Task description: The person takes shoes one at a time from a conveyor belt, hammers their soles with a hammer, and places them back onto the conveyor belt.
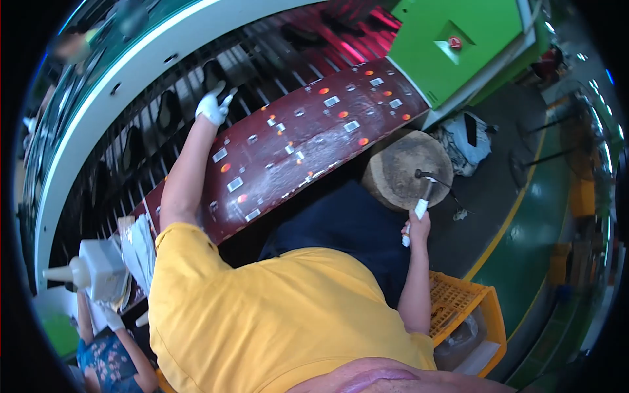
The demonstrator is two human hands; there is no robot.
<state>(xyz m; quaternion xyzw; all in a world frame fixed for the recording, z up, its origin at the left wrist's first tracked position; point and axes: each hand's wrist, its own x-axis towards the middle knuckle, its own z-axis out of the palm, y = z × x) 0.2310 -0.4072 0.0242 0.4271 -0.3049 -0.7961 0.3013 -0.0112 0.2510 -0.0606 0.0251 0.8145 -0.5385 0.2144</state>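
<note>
My left hand point(213, 109), in a white glove, reaches over the rollers with its fingers apart. It is nearest to a dark shoe point(241, 99) lying on the conveyor; whether the fingertips touch it I cannot tell. My right hand point(419, 226) is closed around a hammer point(424, 202) whose handle is wrapped in white. The hammer's dark head is over the top of a round wooden stump point(400, 164). Between my body and the rollers runs a dark red bench board point(282, 164) dotted with orange spots and small pale squares.
More dark shoes point(169, 108) lie along the roller conveyor. A green machine housing point(452, 49) with a red button stands at the far right end. An orange crate point(488, 308) is by my right side. A white squeeze bottle point(105, 270) and another person point(111, 357) are at lower left.
</note>
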